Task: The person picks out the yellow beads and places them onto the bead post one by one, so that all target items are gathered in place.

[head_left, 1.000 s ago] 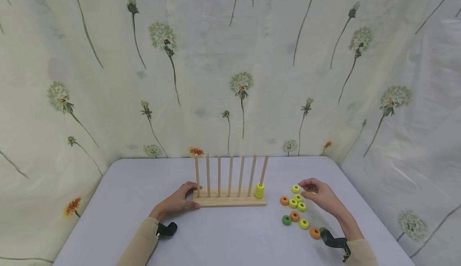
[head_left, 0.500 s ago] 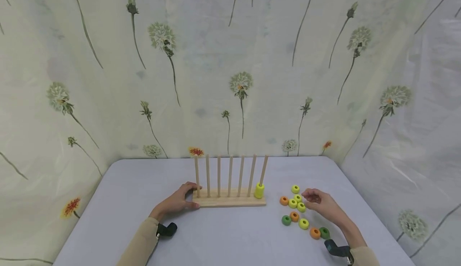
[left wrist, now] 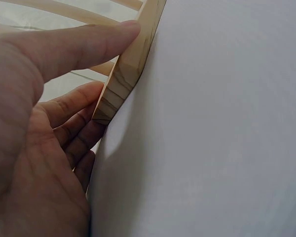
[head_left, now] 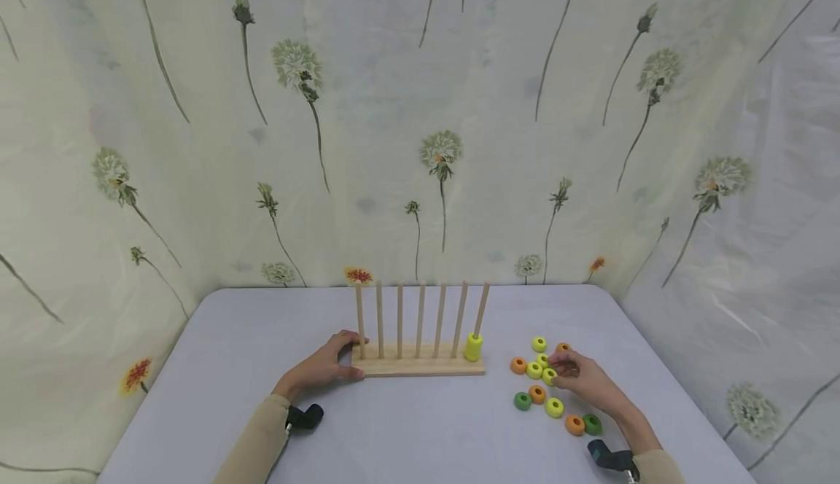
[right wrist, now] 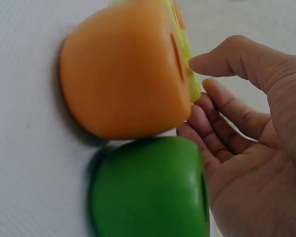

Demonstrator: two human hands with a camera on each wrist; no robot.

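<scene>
A wooden peg rack [head_left: 418, 369] with several upright pegs stands mid-table. Yellow beads [head_left: 473, 348] are stacked on its rightmost peg. My left hand [head_left: 323, 364] grips the rack's left end, thumb on the front edge of the wooden base [left wrist: 123, 81] and fingers behind. My right hand [head_left: 588, 382] reaches into the loose beads, thumb and fingertips around a yellow bead [head_left: 550, 377]; the fingers look loosely bent, and firm contact is not visible. In the right wrist view, an orange bead [right wrist: 126, 71] and a green bead [right wrist: 150, 190] partly hide the yellow beads near the fingertips.
Loose yellow, orange and green beads lie right of the rack, among them a green bead [head_left: 522, 401], an orange bead [head_left: 518, 365] and a yellow bead [head_left: 554, 407]. Another orange bead [head_left: 564, 348] lies behind my right hand. A flowered curtain [head_left: 367, 141] rises behind the table.
My right hand has moved toward the front, then slightly left to the yellow beads. The orange bead behind it has come into view. My left hand and the rack stay put.
</scene>
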